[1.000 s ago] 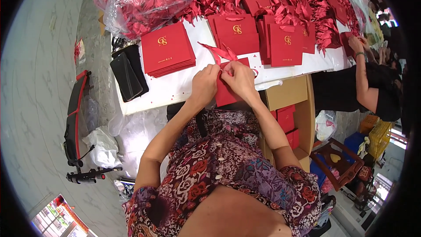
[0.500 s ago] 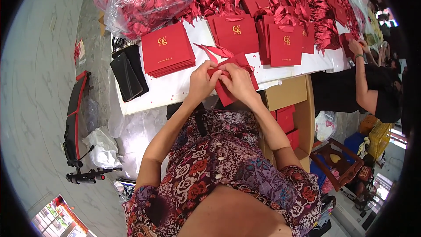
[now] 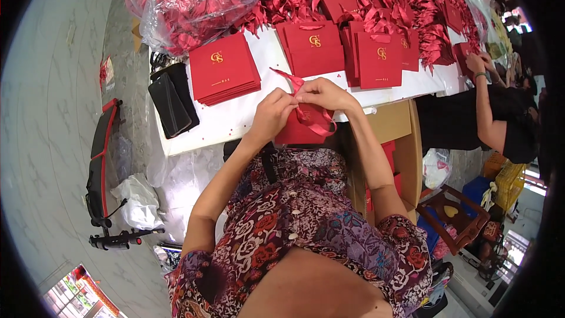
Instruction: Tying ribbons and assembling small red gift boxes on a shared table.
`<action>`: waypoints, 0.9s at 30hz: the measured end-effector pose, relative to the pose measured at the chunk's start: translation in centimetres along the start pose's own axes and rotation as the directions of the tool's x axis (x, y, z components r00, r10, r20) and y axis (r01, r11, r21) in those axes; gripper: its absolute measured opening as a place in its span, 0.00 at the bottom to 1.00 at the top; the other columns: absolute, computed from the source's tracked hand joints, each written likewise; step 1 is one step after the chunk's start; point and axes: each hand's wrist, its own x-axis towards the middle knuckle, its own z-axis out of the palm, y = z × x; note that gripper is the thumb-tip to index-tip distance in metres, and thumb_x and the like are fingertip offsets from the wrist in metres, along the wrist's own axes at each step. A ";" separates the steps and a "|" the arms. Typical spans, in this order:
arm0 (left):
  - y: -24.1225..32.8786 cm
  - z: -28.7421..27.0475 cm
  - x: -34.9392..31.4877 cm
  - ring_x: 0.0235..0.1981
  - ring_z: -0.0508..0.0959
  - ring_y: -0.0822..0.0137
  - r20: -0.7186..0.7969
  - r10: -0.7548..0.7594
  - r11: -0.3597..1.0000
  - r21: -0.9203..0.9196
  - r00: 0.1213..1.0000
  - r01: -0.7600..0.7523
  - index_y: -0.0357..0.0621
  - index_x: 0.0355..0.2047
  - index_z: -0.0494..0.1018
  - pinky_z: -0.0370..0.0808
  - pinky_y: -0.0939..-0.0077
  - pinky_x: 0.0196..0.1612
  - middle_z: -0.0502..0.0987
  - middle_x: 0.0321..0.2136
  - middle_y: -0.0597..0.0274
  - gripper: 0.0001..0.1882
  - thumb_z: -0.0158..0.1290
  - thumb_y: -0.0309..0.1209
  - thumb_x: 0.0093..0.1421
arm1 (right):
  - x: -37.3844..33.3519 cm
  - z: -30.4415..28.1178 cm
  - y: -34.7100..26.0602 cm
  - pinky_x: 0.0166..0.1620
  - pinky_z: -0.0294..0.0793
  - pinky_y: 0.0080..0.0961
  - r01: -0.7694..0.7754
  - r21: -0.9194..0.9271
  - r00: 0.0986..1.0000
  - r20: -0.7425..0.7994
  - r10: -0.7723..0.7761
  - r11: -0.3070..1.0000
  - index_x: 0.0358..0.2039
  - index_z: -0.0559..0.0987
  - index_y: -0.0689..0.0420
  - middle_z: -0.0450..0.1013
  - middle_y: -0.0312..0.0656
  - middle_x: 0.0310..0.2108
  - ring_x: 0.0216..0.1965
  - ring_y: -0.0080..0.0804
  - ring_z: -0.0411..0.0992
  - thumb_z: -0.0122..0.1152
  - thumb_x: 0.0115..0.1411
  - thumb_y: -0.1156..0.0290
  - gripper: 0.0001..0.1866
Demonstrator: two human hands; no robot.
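A small red paper gift bag is at the table's front edge, just below my hands. A red ribbon loops over its front, and one loose end points up and left past my fingers. My left hand has its fingertips pinched together at the bag's top edge; what lies between them is hidden. My right hand pinches the ribbon close beside the left fingertips. To the left is a flat stack of red bags. Beyond my hands stand more red bags.
A black phone lies on a dark cloth at the table's left end. A clear plastic sack of red ribbons and ribbon heaps fill the back. Right of me stands an open cardboard box holding red bags. A co-worker's arm is at far right.
The bag has turned and come nearer to me, and its ribbon now hangs in a loop over the front. My right hand has shifted from the bag's top to the ribbon.
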 end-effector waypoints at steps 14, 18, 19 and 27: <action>0.7 -0.9 0.6 0.28 0.76 0.56 0.093 -0.097 0.992 -0.072 0.991 0.104 0.37 0.31 0.74 0.72 0.69 0.32 0.73 0.28 0.53 0.05 0.59 0.21 0.55 | 2.8 3.0 2.5 0.30 0.71 0.24 -0.002 0.051 0.800 -0.600 0.032 0.999 0.31 0.83 0.61 0.76 0.40 0.22 0.24 0.24 0.73 0.62 0.56 0.66 0.10; 0.0 -0.3 0.4 0.28 0.75 0.57 -0.015 -0.182 0.982 -0.058 0.983 0.181 0.38 0.31 0.73 0.71 0.68 0.31 0.72 0.28 0.54 0.06 0.60 0.22 0.55 | 2.4 1.7 0.0 0.33 0.74 0.25 0.109 -0.025 0.751 -0.653 -0.099 0.994 0.32 0.83 0.62 0.79 0.41 0.27 0.27 0.29 0.76 0.61 0.60 0.67 0.10; -0.7 -0.2 0.3 0.28 0.77 0.57 -0.030 -0.165 0.986 0.018 0.986 0.166 0.38 0.31 0.73 0.72 0.68 0.32 0.73 0.27 0.53 0.06 0.60 0.24 0.56 | 2.3 1.4 0.1 0.34 0.74 0.25 0.155 -0.047 0.732 -0.665 -0.147 0.987 0.33 0.82 0.62 0.79 0.42 0.28 0.28 0.29 0.78 0.61 0.60 0.68 0.10; 0.1 1.0 1.9 0.27 0.80 0.56 -0.011 -0.311 0.921 0.242 0.950 0.305 0.40 0.37 0.74 0.74 0.65 0.30 0.78 0.27 0.55 0.12 0.60 0.34 0.57 | 0.0 1.4 -0.3 0.34 0.75 0.33 -0.095 -0.335 0.852 -0.515 -0.097 0.937 0.31 0.79 0.60 0.77 0.43 0.28 0.29 0.38 0.77 0.69 0.53 0.67 0.10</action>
